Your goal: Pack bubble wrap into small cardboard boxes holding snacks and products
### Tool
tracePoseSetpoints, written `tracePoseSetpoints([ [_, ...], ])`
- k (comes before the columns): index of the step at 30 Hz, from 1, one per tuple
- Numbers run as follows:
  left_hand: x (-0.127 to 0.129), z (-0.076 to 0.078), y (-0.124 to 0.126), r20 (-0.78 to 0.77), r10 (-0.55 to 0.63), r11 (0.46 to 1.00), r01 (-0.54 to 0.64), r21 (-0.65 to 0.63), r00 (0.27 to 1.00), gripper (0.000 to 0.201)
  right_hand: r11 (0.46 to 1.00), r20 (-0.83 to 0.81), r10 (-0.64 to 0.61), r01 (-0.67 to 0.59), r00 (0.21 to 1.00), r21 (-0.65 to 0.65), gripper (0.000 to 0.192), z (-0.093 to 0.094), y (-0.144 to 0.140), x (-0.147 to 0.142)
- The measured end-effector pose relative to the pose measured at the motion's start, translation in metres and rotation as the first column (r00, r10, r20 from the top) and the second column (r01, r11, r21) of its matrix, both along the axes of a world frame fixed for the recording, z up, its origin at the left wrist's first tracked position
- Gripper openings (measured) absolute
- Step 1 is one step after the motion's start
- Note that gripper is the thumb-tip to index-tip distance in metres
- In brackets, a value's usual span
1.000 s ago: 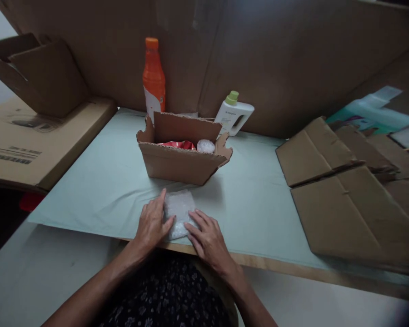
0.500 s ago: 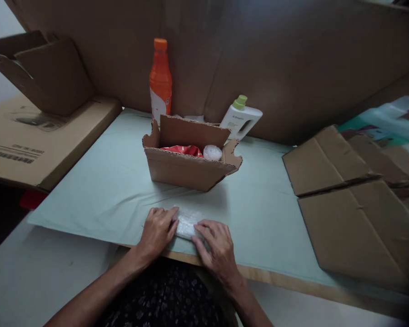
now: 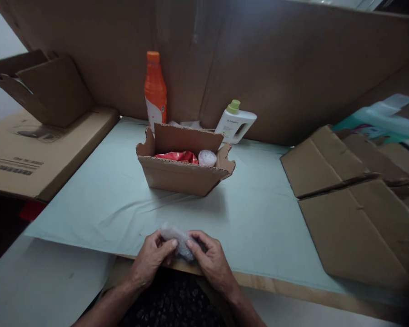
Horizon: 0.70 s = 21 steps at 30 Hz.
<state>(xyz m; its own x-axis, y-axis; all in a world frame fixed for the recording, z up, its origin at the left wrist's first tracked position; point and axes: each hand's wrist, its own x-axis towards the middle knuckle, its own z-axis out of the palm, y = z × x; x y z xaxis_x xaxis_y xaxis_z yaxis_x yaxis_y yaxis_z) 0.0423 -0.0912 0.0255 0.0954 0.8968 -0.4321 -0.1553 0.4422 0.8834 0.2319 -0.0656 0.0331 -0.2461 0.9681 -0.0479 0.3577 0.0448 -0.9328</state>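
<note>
A bundle of clear bubble wrap (image 3: 180, 238) is held near the front edge of the table, tilted up between both hands. My left hand (image 3: 153, 255) pinches its left side, thumb on top. On the right side my right hand (image 3: 209, 256) grips it with the thumb and fingers. Whatever lies inside the wrap cannot be made out. Beyond the hands stands an open cardboard box (image 3: 184, 178), its flaps up. It contains a red packet (image 3: 180, 157) and a round bubble-wrapped item (image 3: 207, 158).
Behind the box stand an orange bottle (image 3: 155, 91) and a white jug with a green cap (image 3: 236, 123). Cardboard boxes (image 3: 347, 227) line the right side, with a teal container (image 3: 371, 118) behind. A flat carton (image 3: 54, 154) bearing another box (image 3: 57, 91) is at left.
The bubble-wrapped bundle has been lifted and tilted, where before it lay flat under my fingers. Both hands have come closer to the table's front edge. The view has shifted slightly.
</note>
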Motion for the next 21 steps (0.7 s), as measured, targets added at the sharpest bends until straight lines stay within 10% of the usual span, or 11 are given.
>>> tracePoseSetpoints([
  [8,0.014,0.011,0.008,-0.208,-0.088,0.926,0.157,0.344,0.974,0.018,0.976,-0.100,0.161,-0.174,0.982,-0.131,0.031,0.020,0.000,0.021],
  [12,-0.003,0.048,0.042,-0.471,0.192,0.588,0.284,0.758,0.861,0.035,0.988,0.082,0.150,-0.152,0.985,0.016,0.025,0.069,0.026,0.047],
  [15,-0.023,0.086,0.085,-0.532,0.589,0.318,0.431,0.844,0.608,0.057,0.973,0.091,-0.013,-0.008,0.996,0.231,0.019,0.119,0.055,0.070],
  [18,-0.034,0.106,0.117,-0.576,0.713,0.318,0.548,0.774,0.399,0.039,0.860,0.037,-0.253,0.207,0.967,0.466,0.013,0.162,0.089,0.078],
  [21,-0.036,0.101,0.123,-0.608,0.662,0.304,0.583,0.753,0.439,0.021,0.786,0.151,-0.265,0.123,0.952,0.606,0.009,0.190,0.125,0.065],
])
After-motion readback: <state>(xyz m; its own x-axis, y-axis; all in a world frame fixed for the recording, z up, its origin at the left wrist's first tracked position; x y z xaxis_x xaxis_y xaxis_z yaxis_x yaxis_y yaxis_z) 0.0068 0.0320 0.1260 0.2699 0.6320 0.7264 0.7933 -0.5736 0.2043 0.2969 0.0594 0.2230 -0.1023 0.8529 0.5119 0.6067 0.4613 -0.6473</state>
